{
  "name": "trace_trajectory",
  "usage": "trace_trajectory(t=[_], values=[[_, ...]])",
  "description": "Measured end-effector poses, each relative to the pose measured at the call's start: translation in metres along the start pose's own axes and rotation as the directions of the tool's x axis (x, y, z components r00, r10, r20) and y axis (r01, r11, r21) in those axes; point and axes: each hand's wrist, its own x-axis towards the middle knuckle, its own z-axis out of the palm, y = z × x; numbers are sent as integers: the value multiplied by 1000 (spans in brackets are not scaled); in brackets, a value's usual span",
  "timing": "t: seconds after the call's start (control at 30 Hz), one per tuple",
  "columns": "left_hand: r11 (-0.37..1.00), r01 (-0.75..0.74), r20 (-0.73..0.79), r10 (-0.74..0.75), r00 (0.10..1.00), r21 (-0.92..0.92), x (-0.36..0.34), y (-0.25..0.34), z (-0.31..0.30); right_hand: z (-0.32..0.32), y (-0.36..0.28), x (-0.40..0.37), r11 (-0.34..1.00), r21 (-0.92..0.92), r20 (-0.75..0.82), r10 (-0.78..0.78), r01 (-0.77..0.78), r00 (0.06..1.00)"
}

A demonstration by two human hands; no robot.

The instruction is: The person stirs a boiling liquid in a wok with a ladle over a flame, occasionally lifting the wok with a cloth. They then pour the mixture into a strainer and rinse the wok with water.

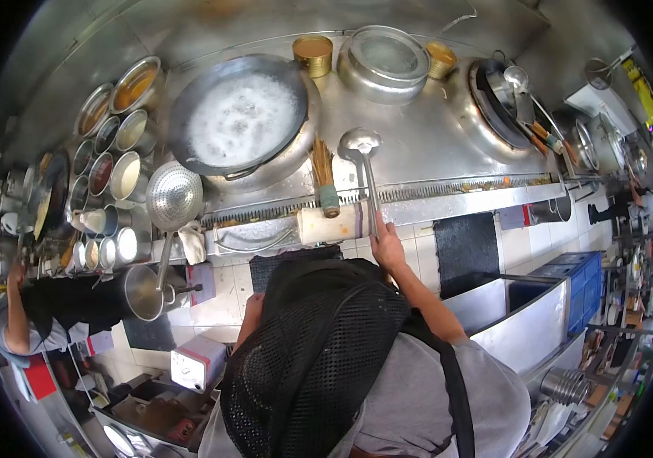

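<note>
My right hand (387, 249) is closed around the lower end of a ladle's (360, 140) long handle at the front edge of the steel range. The ladle's bowl rests over the steel top. My left hand (252, 307) hangs low beside the black mesh cap, which hides part of it; its fingers do not show clearly. Left of the ladle, a bamboo brush (324, 179) with a green-wrapped handle leans over the front gutter. A folded cloth (332, 224) lies just below it. A large wok (235, 114) of white, foamy liquid sits on the left burner.
Several seasoning pots (125, 177) and a perforated skimmer (175, 195) stand at the left. A lidded pot (384, 64) is at the back, another wok (494, 99) at the right. Another person's arm (15, 305) shows far left. Behind is a steel cabinet (525, 324).
</note>
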Motion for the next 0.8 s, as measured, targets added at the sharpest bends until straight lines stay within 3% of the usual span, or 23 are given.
trace_trajectory(t=[0.03,0.17,0.23,0.3,0.37,0.43,0.5,0.53,0.6,0.63,0.67,0.7,0.77,0.8], values=[[999,-38,-71,38,997,2,-9,12,0,4,-7,4,1000,5,-1,-18,18,1000],[999,20,-119,-15,993,37,-17,14,-6,10,-24,19,994,42,-20,-95,96,995],[995,27,-81,-35,996,-94,-33,23,-8,15,-19,27,988,61,-1,-140,140,990],[999,17,-151,-22,988,-36,-48,48,-14,17,-16,34,986,65,0,-153,153,988],[978,-193,-273,165,948,-76,-57,78,-26,15,-15,36,986,44,-38,-156,158,987],[977,-208,-311,186,932,-38,-82,156,-51,14,-14,37,976,62,-129,-200,209,971],[911,-358,-294,291,910,-205,-98,230,-77,15,-10,39,966,48,-96,-250,255,964],[895,-413,-264,363,894,-167,-127,288,-95,15,-8,39,971,16,-93,-235,238,967],[702,-712,-271,681,681,-25,-178,375,-119,14,-11,41,981,-9,-79,-194,194,978],[474,-879,-282,850,446,41,-199,409,-125,15,-15,44,974,-19,-49,-226,226,973],[335,-942,-196,923,330,-7,-223,438,-134,14,-18,46,963,-25,-86,-269,268,959],[152,-981,-207,963,174,-120,-246,465,-136,13,-19,45,952,-32,-120,-305,303,945],[-116,-977,-177,981,-84,-177,-272,500,-137,11,-16,38,946,-43,-161,-324,321,932],[-155,-978,-113,984,-140,-143,-286,510,-143,11,-15,37,950,-35,-154,-312,310,938]])
